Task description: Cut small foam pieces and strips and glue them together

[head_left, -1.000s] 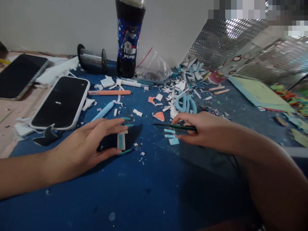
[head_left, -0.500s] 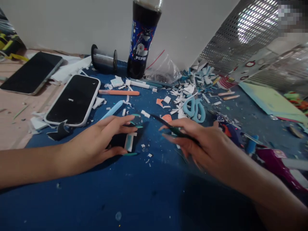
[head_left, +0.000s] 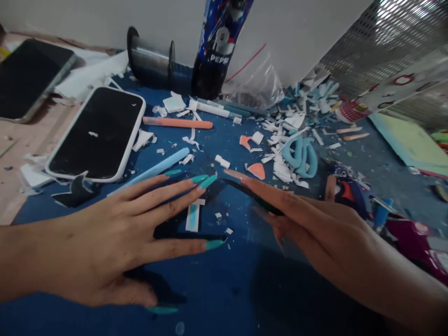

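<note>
My left hand (head_left: 136, 233) is spread open, palm down over the blue mat (head_left: 217, 289), with long teal nails. Between its fingers lies a small white piece with a light blue middle (head_left: 192, 216). A light blue pen (head_left: 157, 166) runs just beyond the fingertips. My right hand (head_left: 308, 214) is closed on a dark slim pointed tool (head_left: 250, 193); its exact kind cannot be made out. The tool's tip points toward my left fingertips. Ahead of the tip are a white scrap (head_left: 222, 162) and an orange scrap (head_left: 256, 170).
A white-edged phone (head_left: 96, 135) and a darker phone (head_left: 31, 79) lie left. Behind stand a spool (head_left: 150, 58) and a Pepsi bottle (head_left: 219, 51). An orange pen (head_left: 178, 122), blue-handled scissors (head_left: 299, 156) and heaped scraps (head_left: 280, 135) lie ahead; a purple tool (head_left: 416, 242) is right.
My left hand has gone from curled around the small white piece to spread flat. My right hand has turned, its index finger stretching forward along the dark tool. The view has tipped downward.
</note>
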